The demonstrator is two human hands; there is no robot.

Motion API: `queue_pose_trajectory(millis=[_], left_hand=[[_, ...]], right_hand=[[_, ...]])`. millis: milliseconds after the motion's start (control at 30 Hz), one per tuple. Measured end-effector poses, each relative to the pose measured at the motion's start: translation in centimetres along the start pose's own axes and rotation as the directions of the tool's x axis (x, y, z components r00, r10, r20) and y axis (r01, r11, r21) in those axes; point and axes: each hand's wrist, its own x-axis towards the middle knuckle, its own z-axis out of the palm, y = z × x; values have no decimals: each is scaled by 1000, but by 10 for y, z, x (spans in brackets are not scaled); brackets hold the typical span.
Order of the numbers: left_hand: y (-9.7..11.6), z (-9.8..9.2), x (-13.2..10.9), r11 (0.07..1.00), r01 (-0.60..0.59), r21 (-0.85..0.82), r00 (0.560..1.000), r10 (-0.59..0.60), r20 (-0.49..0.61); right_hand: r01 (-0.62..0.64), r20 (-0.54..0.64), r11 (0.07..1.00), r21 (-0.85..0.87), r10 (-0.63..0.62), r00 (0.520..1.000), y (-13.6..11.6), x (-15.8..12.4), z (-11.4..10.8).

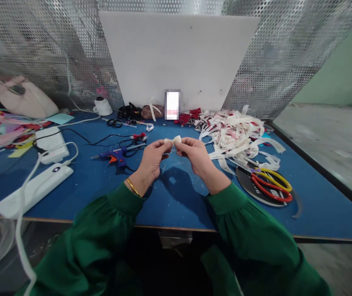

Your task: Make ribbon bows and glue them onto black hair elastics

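A small cream ribbon bow point(177, 139) is pinched between both hands above the middle of the blue table. My left hand point(155, 157) grips its left end between thumb and fingers, and a gold bangle circles that wrist. On the other end, my right hand point(194, 153) is closed with thumb and forefinger; the fingertips of both hands nearly meet. Just left of my left hand lies a blue glue gun point(118, 156) with an orange trigger. To the right of my right hand spreads a heap of white and pale pink ribbons point(234, 131).
Scissors with red and yellow handles point(271, 187) rest on a black disc at the right. A white power strip point(33, 191), an adapter point(51, 144) and cables occupy the left. Behind stand a lit phone point(172, 105), a white mug point(103, 106) and a white board point(178, 57).
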Motion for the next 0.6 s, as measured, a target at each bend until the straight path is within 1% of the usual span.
queue_pose_trajectory(millis=[67,133,367,500,600], left_hand=[[-1,0,1,1000,-23,-8,999,23,-25],[-1,0,1,999,-29,-21,999,28,-27],[0,2,-1,1000,8,-22,1000,-9,-25],[-3,2,1,998,-21,-63,999,19,-32],[-5,2,1,996,-53,-75,998,51,-29]], right_hand=[[-6,0,1000,-14,6,1000,0,-1,1],[-11,0,1000,-10,11,1000,1,-1,2],[18,16,998,-52,-17,1000,4,-3,5],[2,56,999,-36,0,998,2,-5,6],[-2,87,998,-65,7,996,2,-7,9]])
